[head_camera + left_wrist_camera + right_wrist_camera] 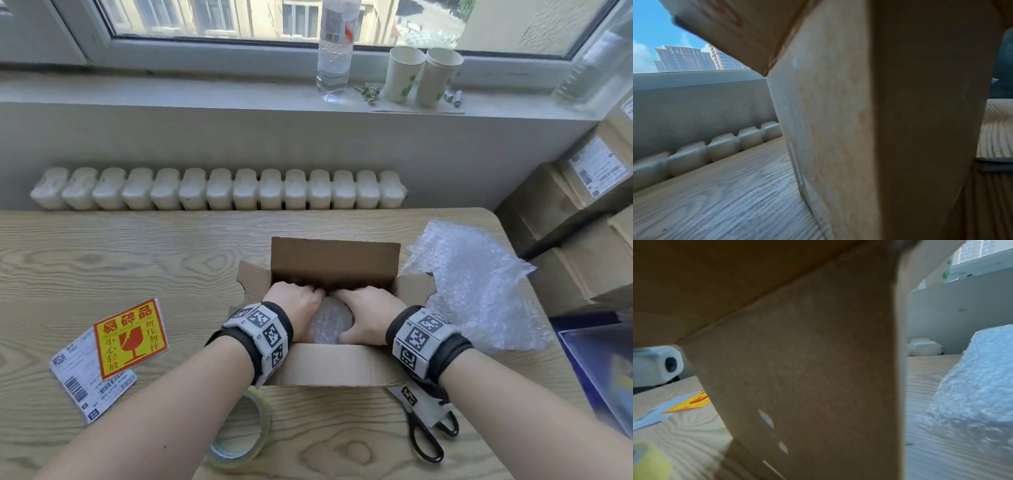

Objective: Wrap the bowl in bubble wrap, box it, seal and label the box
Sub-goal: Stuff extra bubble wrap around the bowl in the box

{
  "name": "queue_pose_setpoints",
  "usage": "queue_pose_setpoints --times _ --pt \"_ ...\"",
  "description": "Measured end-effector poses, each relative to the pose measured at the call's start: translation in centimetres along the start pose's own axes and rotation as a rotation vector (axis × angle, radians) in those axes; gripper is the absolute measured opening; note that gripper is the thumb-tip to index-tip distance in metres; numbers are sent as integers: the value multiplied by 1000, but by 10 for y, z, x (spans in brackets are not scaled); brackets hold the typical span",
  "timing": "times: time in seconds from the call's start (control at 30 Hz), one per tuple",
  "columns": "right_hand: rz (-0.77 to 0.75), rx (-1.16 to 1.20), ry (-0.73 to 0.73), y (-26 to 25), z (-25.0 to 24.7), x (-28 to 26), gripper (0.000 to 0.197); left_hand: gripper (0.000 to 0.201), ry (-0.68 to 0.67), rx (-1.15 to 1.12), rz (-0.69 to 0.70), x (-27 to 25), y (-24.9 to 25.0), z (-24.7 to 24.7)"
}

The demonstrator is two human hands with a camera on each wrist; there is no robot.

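Now the table (pixel 102 246) carries everything, and the box (pixel 329 363) stands on it, flaps up, directly under both hands. Spare wrap (pixel 479 284) lies crumpled well to the right of the right fingers; the labels (pixel 130 337), one red-and-yellow over one white, lie well to the left of the left fingers; scissors (pixel 424 435) and a tape roll (pixel 239 435) sit behind the wrists, on the near side of the box. Inside the box, the wrapped bowl (pixel 330 320) sits between the two hands and just below the fingers, which reach past it toward the far wall. The left hand (pixel 293 303) cups its left side and the right hand (pixel 368 313) its right, fingers curved over the bundle with the thumbs at its near edge; both touch it. The bundle looks round, so no long axis shows, and neither hand is nearer. My judgement is that the bowl is being seated, and the coming move turns on the fingers lifting straight up and out, then going to the flaps just beyond and beside them. Both wrist views show only cardboard close up, no fingers.
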State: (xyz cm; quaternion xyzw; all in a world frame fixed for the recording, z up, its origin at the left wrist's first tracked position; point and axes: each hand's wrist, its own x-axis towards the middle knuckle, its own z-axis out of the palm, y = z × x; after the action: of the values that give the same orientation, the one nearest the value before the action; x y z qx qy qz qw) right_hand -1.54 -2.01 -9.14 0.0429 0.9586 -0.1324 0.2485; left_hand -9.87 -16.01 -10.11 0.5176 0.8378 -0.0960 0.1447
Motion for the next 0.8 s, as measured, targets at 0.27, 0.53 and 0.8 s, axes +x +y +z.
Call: queue_pose_setpoints --times 0.27,0.53,0.8 --pt "43 -79 -74 -3 11 12 77 41 -72 5 -29 0 3 1" --pt "48 -32 -127 -5 6 9 65 31 -297 180 -33 -7 3 -15" --pt "45 -126 -55 -19 -24 -11 40 23 -109 54 -57 -30 -4 -52"
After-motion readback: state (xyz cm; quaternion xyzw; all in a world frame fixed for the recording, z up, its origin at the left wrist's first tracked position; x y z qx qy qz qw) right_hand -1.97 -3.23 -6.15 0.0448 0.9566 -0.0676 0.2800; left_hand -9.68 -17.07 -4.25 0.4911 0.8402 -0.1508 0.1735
